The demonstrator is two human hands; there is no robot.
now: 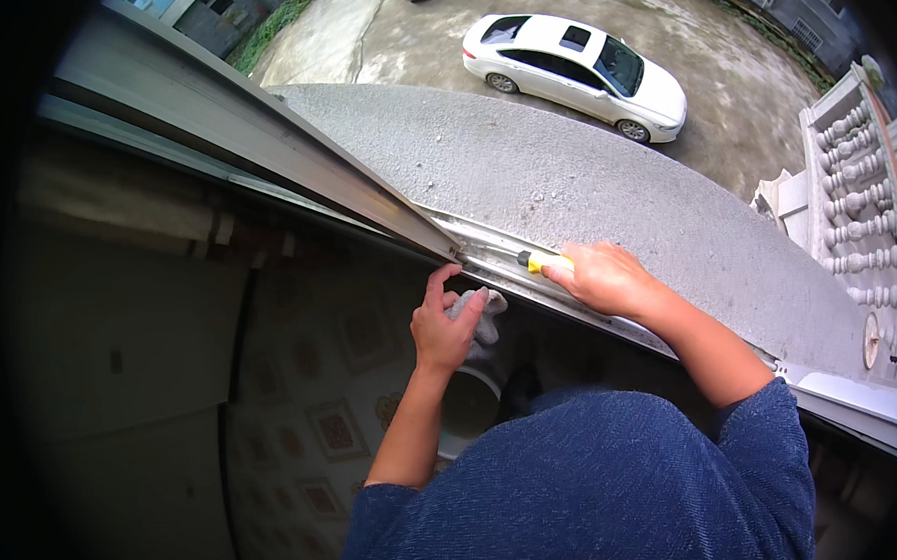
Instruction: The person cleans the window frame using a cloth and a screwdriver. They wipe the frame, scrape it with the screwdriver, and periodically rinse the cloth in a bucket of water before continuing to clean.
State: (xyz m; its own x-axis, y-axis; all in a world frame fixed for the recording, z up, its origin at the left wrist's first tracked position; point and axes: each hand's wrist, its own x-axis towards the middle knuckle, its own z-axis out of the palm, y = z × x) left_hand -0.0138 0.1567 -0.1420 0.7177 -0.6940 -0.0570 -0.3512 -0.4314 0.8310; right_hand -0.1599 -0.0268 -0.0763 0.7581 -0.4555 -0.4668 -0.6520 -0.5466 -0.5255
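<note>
My right hand grips the yellow and black handle of a screwdriver. Its thin shaft points left along the metal window track, close to the lower corner of a sliding window sash. In my left hand is a crumpled pale cloth, held against the palm. The left index finger reaches up to the sash corner, at the inner edge of the track. Whether the screwdriver's tip touches the sash cannot be made out.
Below my left arm stands a pale bucket on the patterned floor. Outside the window is a rough concrete ledge. Beyond it are a parked white car and a stone balustrade. A dark cabinet-like panel lies left.
</note>
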